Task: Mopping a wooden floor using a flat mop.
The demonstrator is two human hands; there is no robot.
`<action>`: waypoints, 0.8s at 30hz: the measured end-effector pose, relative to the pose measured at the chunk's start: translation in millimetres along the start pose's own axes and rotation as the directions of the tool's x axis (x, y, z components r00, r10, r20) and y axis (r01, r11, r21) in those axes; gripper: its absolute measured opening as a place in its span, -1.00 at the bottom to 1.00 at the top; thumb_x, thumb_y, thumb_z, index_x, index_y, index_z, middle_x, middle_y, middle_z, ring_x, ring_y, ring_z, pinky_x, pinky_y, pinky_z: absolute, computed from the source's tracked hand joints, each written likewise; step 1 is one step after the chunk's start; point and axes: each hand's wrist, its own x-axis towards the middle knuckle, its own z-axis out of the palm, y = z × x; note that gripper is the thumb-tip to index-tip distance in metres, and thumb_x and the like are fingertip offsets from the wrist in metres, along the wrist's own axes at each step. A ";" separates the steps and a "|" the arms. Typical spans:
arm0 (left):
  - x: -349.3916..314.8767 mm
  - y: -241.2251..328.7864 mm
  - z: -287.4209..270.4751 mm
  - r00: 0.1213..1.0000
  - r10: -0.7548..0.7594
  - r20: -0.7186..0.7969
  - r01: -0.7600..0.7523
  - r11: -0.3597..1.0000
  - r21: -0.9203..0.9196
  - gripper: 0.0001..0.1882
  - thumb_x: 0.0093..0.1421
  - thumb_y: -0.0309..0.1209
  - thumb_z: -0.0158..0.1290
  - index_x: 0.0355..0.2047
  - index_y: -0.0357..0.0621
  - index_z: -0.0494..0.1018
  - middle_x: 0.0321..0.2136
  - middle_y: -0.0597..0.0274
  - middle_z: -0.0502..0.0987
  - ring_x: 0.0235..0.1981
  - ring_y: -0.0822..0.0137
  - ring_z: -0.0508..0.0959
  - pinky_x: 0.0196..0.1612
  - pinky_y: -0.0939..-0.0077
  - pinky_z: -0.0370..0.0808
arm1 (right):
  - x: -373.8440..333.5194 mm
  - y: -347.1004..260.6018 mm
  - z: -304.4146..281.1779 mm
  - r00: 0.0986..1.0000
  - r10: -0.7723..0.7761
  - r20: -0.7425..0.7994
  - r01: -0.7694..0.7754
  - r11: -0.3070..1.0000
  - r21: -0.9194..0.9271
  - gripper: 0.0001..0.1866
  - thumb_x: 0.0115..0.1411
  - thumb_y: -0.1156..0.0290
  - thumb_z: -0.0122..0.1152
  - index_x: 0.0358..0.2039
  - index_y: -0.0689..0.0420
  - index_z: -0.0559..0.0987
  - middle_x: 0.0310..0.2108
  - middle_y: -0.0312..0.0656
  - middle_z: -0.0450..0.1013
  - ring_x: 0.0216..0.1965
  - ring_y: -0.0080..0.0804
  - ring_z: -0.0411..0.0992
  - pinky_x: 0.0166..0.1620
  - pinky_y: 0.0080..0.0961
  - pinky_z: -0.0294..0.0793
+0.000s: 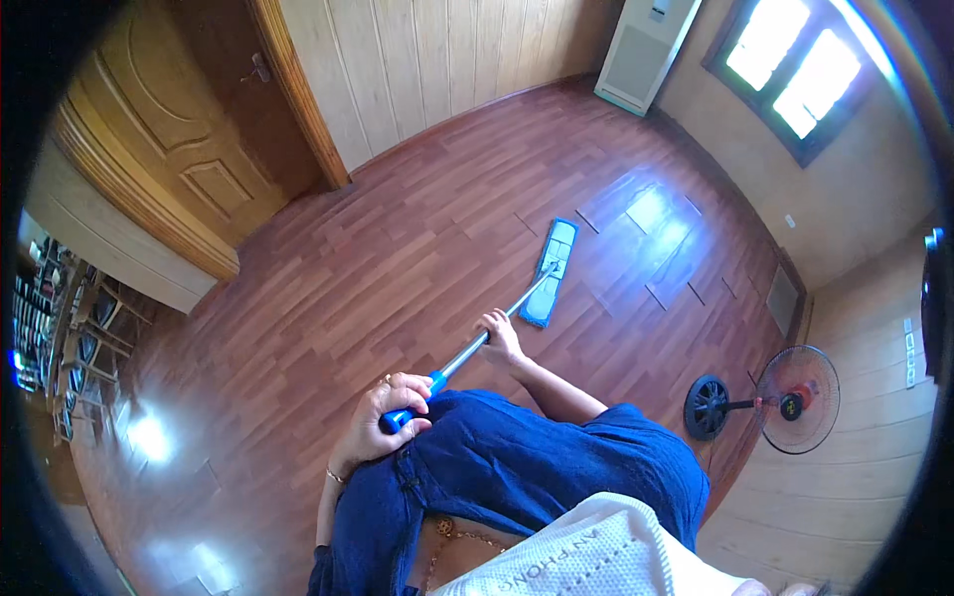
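A flat mop with a long metal pole [465,355] slants across the middle of the view. Its blue, rectangular mop head [549,273] lies on the wooden floor ahead of me. My left hand [390,405] is closed around the blue grip at the pole's upper end, close to my body. Farther down the pole, my right hand [499,338] wraps round the metal part. Some of the fingers of each hand are hidden behind the pole.
Reddish-brown plank floor [397,248] spreads around me, with bright glare at right. A standing fan [795,399] is at the right wall. A white floor-standing air conditioner [641,60] stands in the far corner. A wooden door [179,129] is at left, with stacked chairs [89,338] nearer.
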 end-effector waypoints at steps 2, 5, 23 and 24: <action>-13.9 2.9 -4.4 0.997 -0.041 -0.068 0.040 0.999 -0.018 -0.76 -0.14 -0.59 0.28 -0.43 -0.14 0.50 -0.26 0.14 0.52 -0.01 0.09 0.48 0.08 0.20 0.34 | 3.1 -6.6 14.9 0.996 0.003 0.088 -0.001 1.000 -0.021 -0.76 -0.19 0.30 0.32 -0.50 0.08 0.48 -0.45 -0.15 0.42 -0.19 -0.11 0.39 0.19 -0.10 0.18; -45.2 -2.6 -37.4 0.991 -0.049 -0.123 0.049 0.999 -0.006 -0.77 -0.11 -0.56 0.31 -0.43 -0.14 0.50 -0.25 0.15 0.51 -0.02 0.12 0.47 0.10 0.19 0.36 | 18.7 -30.6 56.4 0.987 -0.069 0.146 0.071 0.997 -0.012 -0.67 -0.08 0.11 0.36 -0.55 0.08 0.46 -0.50 -0.17 0.41 -0.22 -0.09 0.38 0.15 -0.09 0.20; -114.1 41.9 19.5 0.666 -0.040 -0.745 0.281 0.939 0.200 -0.85 0.03 -0.41 0.25 -0.44 -0.14 0.49 -0.24 0.10 0.52 -0.06 0.10 0.50 0.01 0.20 0.39 | 109.4 -112.1 177.6 0.583 -0.698 0.416 0.551 0.716 0.429 -0.68 -0.08 0.30 0.37 -0.32 0.05 0.48 -0.28 -0.12 0.38 -0.14 -0.06 0.32 0.02 -0.20 0.21; -112.4 43.7 21.8 0.622 -0.045 -0.781 0.305 0.933 0.189 -0.85 0.03 -0.42 0.25 -0.44 -0.15 0.49 -0.24 0.09 0.53 -0.09 0.12 0.50 -0.01 0.24 0.39 | 113.9 -117.1 195.0 0.560 -0.704 0.437 0.563 0.710 0.422 -0.66 -0.07 0.30 0.37 -0.28 0.05 0.47 -0.25 -0.11 0.38 -0.12 -0.06 0.32 0.03 -0.20 0.20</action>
